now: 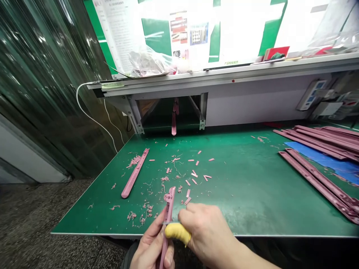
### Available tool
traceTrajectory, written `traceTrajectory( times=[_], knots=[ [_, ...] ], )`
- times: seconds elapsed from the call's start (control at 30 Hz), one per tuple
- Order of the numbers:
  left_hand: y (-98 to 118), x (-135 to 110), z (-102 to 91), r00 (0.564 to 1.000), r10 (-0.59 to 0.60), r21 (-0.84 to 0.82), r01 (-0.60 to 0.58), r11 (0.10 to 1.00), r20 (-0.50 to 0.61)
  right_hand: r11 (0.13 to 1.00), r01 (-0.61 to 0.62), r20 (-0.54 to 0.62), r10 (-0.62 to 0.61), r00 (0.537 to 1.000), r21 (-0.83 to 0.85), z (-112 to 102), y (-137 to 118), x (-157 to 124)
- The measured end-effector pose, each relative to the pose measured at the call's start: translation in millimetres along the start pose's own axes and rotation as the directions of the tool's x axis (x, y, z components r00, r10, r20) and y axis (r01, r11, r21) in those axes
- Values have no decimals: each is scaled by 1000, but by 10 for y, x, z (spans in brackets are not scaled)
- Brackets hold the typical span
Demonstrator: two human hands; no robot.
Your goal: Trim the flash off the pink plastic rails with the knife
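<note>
My left hand is wrapped round a long pink plastic strip, which points up and away from me over the table's front edge. A round boss shows near its far end. My right hand is closed in a fist, with a yellow finger cover on its thumb. The thumb presses at the strip's edge beside my left fingers. A thin, pale blade lies across the strip by the thumb; its handle is hidden in my fist. Another pink strip lies to the left, with pink shavings scattered nearby.
Several long pink strips lie at the right, partly on a blue sheet. Small pink offcuts dot the green tabletop. Behind, a pink piece sits in an opening under the shelf. A power strip hangs at right.
</note>
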State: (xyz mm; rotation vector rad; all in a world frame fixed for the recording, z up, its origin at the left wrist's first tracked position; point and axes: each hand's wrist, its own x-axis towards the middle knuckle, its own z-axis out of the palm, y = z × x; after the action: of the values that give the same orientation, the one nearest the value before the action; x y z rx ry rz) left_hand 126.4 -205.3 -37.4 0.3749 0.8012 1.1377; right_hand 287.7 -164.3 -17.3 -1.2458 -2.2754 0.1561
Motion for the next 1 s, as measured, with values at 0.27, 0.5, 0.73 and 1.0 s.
traceTrajectory(
  times=[0.27,0.5,0.73,1.0],
  knots=[
    [569,76,200,971,232,53,-229,972,-58,825,-102,185,-2,983,556,-208,-18,-262],
    [664,-150,371,569,819,189,-814,549,71,916,-107,237,13,971,388,202,-151,-607],
    [489,-392,568,457,881,384,-840,383,123,972,-105,226,56,973,212,238,-234,-531],
    [473,-454,398,641,759,459,-713,531,118,989,-71,100,58,993,127,285,-225,-542]
  ],
)
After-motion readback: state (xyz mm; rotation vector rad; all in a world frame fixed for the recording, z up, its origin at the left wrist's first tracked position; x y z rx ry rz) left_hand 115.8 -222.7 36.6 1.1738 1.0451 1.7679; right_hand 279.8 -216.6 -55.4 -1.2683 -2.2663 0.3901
